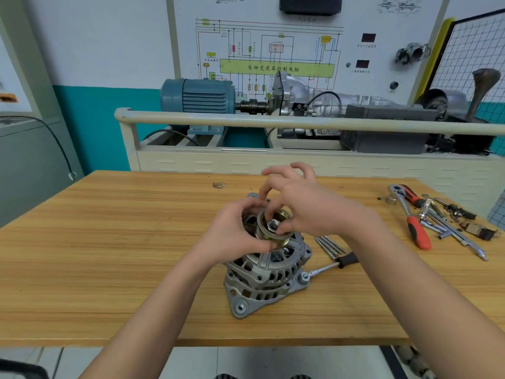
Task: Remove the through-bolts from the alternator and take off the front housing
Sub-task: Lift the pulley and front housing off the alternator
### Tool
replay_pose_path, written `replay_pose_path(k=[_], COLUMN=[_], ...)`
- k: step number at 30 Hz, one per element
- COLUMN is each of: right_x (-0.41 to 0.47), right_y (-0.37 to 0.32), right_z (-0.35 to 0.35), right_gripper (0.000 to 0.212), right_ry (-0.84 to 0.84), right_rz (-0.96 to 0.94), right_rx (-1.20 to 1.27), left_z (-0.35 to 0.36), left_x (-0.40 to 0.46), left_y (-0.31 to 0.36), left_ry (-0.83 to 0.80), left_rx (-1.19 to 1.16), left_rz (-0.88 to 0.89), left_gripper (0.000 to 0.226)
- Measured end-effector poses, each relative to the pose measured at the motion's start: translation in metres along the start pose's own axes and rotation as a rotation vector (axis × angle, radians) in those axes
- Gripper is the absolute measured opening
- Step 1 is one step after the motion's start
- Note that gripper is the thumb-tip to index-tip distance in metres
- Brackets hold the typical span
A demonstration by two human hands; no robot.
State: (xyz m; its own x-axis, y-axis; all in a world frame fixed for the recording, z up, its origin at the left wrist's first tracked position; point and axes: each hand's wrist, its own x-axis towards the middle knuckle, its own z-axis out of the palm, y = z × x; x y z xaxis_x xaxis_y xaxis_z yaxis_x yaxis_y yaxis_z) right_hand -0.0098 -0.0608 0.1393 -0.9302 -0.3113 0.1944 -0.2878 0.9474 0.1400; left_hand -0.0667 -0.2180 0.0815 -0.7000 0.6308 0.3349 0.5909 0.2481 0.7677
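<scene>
Here our fingers are already on the pulley [272, 228]: the left hand [236, 236] curls round its near-left rim, thumb and fingertips gripping the grooved edge, while the right hand [306, 209] reaches in from the far right, its thumb and first finger pinching at the nut [274, 225] in the pulley's middle and its other fingers arched loose above. Whether the nut is slack or tight we cannot tell.

Out from there, the alternator [266, 269] stands pulley-up near the middle of the table [109, 255], its front housing [276, 258] seated on the rear half; we see no gap at the seam. Just right of it lie several long thin bolts [329, 246] side by side, and we judge these to be the through-bolts, already out. A ratchet [332, 266] rests touching the housing's right ear. So the bolt step looks done, and the housing is not yet lifted; we take the pulley work to be the step in hand.

Our hands cover the far side of the housing, so we cannot say whether any bolt remains there. The exact bolt count is hard to make out. Far right, a heap of tools [434, 217] lies tangled, red handles plain, small parts indistinct.
</scene>
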Motion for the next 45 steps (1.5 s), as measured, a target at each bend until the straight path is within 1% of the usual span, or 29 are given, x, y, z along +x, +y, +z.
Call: replay_pose_path(k=[2, 4, 6, 8, 11, 13, 18, 20, 22, 24, 27, 32, 34, 37, 39, 42, 45], right_x=[0.0, 0.0, -0.001, 0.0, 0.001, 0.001, -0.001, 0.0, 0.001, 0.001, 0.002, 0.005, 0.005, 0.001, -0.002, -0.005, -0.005], right_y=[0.003, 0.005, 0.005, 0.006, 0.005, 0.002, -0.003, -0.008, -0.011, -0.009, -0.003, 0.002, 0.005, 0.009, 0.009, 0.002, -0.008], right_z=[-0.001, -0.003, -0.005, -0.006, -0.005, -0.003, 0.001, 0.003, 0.004, 0.002, -0.001, -0.004, -0.006, -0.011, -0.012, -0.006, 0.002], right_gripper=[0.018, 0.016, 0.016, 0.017, 0.021, 0.023, 0.023, 0.025, 0.021, 0.016, 0.014, 0.021, 0.021, 0.017, 0.013, 0.02, 0.027], right_ry=[-0.01, 0.041, 0.073, 0.077, 0.057, 0.037, 0.044, 0.041, 0.042, 0.036, 0.018, -0.009, -0.004, 0.063, 0.078, 0.056, 0.066], right_rz=[-0.008, 0.033, 0.077, 0.087, 0.063, 0.063, 0.092, 0.112, 0.079, 0.04, -0.008, -0.071, -0.085, -0.025, 0.032, 0.107, 0.17], right_rx=[0.043, 0.099, 0.112, 0.078, 0.034, 0.024, -0.064, -0.103, -0.128, -0.07, 0.007, 0.017, 0.042, 0.15, 0.171, 0.101, -0.012], left_z=[0.003, 0.011, 0.017, 0.022, 0.025, 0.025, 0.024, 0.025, 0.025, 0.024, 0.023, 0.02, 0.018, 0.016, 0.016, 0.017, 0.019], left_x=[0.001, 0.001, 0.001, 0.001, 0.001, 0.0, -0.001, -0.001, -0.001, 0.0, -0.001, -0.001, -0.001, -0.001, -0.002, -0.001, -0.001], left_y=[0.001, 0.002, 0.003, 0.003, 0.001, 0.001, 0.001, 0.001, 0.001, 0.001, 0.001, 0.0, 0.0, 0.0, 0.0, 0.0, 0.0], left_ry=[-0.012, 0.03, 0.123, 0.177, 0.2, 0.208, 0.201, 0.199, 0.194, 0.188, 0.182, 0.151, 0.133, 0.126, 0.129, 0.125, 0.129], left_rx=[0.04, 0.077, 0.098, 0.126, 0.12, 0.092, 0.056, 0.055, 0.053, 0.052, 0.045, 0.037, 0.035, 0.02, 0.014, 0.02, 0.065], left_rz=[-0.01, -0.02, -0.015, -0.013, -0.026, -0.021, 0.01, 0.011, 0.005, 0.005, 0.014, 0.014, 0.016, 0.015, 0.012, 0.009, 0.019], left_gripper=[0.074, 0.078, 0.073, 0.072, 0.073, 0.069, 0.056, 0.055, 0.055, 0.055, 0.053, 0.053, 0.053, 0.051, 0.051, 0.052, 0.06])
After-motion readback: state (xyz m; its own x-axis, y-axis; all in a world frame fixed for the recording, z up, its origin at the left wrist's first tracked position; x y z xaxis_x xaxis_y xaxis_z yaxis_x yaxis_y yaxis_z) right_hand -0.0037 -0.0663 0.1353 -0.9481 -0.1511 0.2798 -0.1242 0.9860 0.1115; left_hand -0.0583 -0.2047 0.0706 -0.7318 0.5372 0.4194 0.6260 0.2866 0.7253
